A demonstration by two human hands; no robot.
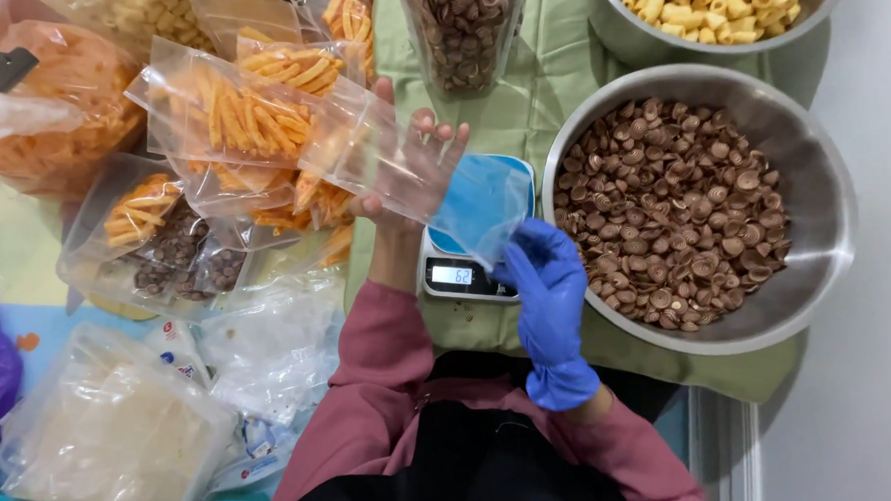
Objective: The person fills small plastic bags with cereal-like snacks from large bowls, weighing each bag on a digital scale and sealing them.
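One empty clear plastic bag (438, 185) is held up over the small blue-topped digital scale (465, 266). The bare left hand (414, 169) lies open behind the bag's upper part, fingers spread, seen through the film; the blue-gloved right hand (544, 280) pinches its lower corner. Two steel bowls sit to the right: one of brown spiral snacks (683, 206), one of yellow pieces (711, 17).

Your bare left hand (414, 169) is raised palm up with fingers spread, pink sleeve at the wrist. Your right hand (544, 285), in a blue glove, is lifted beside it, fingertips pinched together.
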